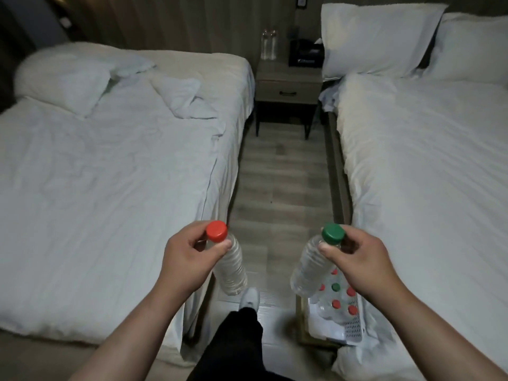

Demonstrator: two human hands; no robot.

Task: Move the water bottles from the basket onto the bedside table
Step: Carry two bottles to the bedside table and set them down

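My left hand (187, 257) pinches the neck of a clear water bottle with a red cap (232, 268), which hangs over the floor. In my right hand (357, 259) a clear bottle with a green cap (309, 268) is held by its neck the same way. Below my right hand, a white basket (353, 327) on the floor holds several more bottles with red and green caps. The bedside table (288, 78) stands far ahead between the two beds. Two clear bottles (268, 45) stand at its back left.
A bed with rumpled white sheets (110, 160) lies on the left and a made bed (426, 160) on the right. A narrow wooden floor aisle (280, 174) runs between them. A black box (305, 55) sits on the table. My leg and white shoe (248, 298) are below.
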